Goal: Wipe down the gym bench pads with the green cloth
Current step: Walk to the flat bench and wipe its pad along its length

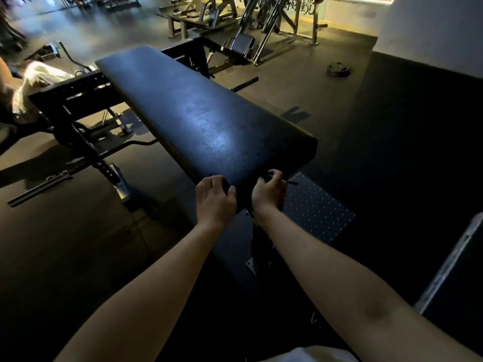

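We stand over a dark rubber gym floor (392,126) that fills most of the view, lit brighter at the far end and nearly black at the right; across it, from the near centre up toward the far left, runs the long black padded vinyl bench pad (198,111), its surface catching a bluish sheen with faint smears in the middle; under and to the left of the pad sits a black perforated steel bench frame (78,97) with bars reaching down to the floor; well beyond, along the far wall, stand grey metal weight machines (245,19); just beside the pad's near right corner, lower down, lies a dark studded metal foot plate (318,215); a pale crumpled fabric bundle (36,82) rests on the frame at the far left, well apart from the hands; a round dark weight disc (339,70) lies flat on the floor to the right; our left hand (214,205) grasps the pad's near end, fingers curled over its edge and thumb against it; our right hand (268,195), just beside the left at the same end, pinches a small dark item (290,182) in curled fingers; in this dim light we cannot tell whether that item is the green cloth
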A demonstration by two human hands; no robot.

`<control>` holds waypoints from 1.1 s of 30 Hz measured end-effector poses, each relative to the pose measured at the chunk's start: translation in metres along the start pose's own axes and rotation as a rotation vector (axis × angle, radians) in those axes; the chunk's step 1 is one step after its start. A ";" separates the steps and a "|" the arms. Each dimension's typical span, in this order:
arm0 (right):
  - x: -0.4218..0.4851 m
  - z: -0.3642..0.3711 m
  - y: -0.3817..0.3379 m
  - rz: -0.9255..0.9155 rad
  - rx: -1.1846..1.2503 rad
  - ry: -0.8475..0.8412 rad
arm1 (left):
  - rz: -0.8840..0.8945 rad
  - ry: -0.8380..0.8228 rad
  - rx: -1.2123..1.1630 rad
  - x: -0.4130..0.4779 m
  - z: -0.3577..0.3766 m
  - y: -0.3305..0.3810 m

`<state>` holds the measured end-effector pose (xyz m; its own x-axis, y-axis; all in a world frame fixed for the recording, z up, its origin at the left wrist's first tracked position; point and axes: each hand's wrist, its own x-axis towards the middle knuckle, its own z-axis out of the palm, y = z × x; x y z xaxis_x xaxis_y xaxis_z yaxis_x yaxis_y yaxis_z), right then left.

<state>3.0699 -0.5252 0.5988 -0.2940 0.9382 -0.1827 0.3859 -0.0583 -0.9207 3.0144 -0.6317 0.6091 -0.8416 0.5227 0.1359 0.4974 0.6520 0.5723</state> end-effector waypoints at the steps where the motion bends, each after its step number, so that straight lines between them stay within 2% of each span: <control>1: -0.005 0.001 0.005 -0.035 -0.004 -0.042 | -0.017 -0.014 0.038 0.005 0.000 0.005; 4: 0.005 -0.006 0.018 -0.117 0.022 -0.143 | 0.037 -0.043 0.131 0.022 0.010 0.024; 8: 0.026 -0.006 0.023 -0.116 0.035 -0.154 | 0.173 -0.069 0.107 0.034 0.033 0.054; 11: 0.045 -0.005 0.025 -0.132 0.109 -0.053 | 0.079 -0.056 0.052 0.047 0.051 0.075; 14: 0.084 -0.014 0.023 -0.037 0.197 0.055 | -0.003 -0.023 0.127 0.055 0.066 0.086; 19: 0.159 -0.038 0.033 -0.017 0.211 0.078 | -0.067 0.045 0.201 0.063 0.098 0.118; 23: 0.171 -0.042 0.040 -0.030 0.282 0.006 | -0.063 0.002 0.162 0.073 0.125 0.153; 27: 0.210 -0.065 0.026 0.123 0.391 0.098 | -0.179 0.066 0.126 0.077 0.139 0.167; 28: 0.225 -0.071 0.023 0.138 0.379 0.090 | -0.197 0.070 0.148 0.076 0.141 0.168; 31: 0.255 -0.083 0.021 0.117 0.255 -0.107 | -0.241 0.068 0.213 0.080 0.143 0.173; 33: 0.262 -0.085 0.022 0.079 0.189 -0.175 | -0.271 0.062 0.221 0.086 0.143 0.182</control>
<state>3.0761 -0.2514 0.5598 -0.4221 0.8561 -0.2983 0.2485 -0.2072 -0.9462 3.0627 -0.3894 0.6090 -0.9569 0.2849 0.0562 0.2825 0.8689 0.4064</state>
